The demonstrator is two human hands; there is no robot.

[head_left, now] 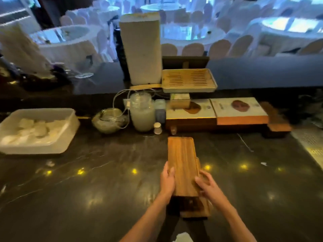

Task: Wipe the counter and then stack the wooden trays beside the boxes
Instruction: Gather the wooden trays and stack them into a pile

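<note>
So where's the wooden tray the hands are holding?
In the head view, the wooden tray is centre, slightly right, held by the left hand and right hand over a second tray on the counter, boxes beyond it.

We saw two bare hands, the left hand (167, 180) at seven o'clock and the right hand (208, 188) at five o'clock. The left forearm (148, 217) and right forearm (234, 219) were bare skin down to the bottom edge.
</note>
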